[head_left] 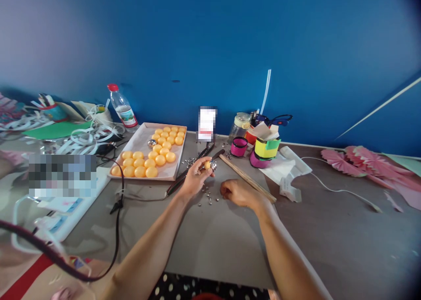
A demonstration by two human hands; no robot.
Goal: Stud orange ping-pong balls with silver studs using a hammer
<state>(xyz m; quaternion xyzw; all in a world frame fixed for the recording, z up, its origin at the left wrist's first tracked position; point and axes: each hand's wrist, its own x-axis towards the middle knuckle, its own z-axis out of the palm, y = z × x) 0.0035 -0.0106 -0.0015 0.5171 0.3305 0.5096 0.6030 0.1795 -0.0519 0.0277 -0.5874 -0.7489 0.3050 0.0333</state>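
Left hand (195, 177): fingers closed round an orange ball (207, 164) partly covered in shiny metal, above the table (223, 243), right of a shallow box (136, 143). Right hand (241, 193): fingers curled near loose metal studs (209, 198), beside a wooden stick (246, 177); cannot tell whether they grip anything.

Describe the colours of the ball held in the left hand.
The ball is partly yellow-orange, partly shiny silver; it shows in the head view.
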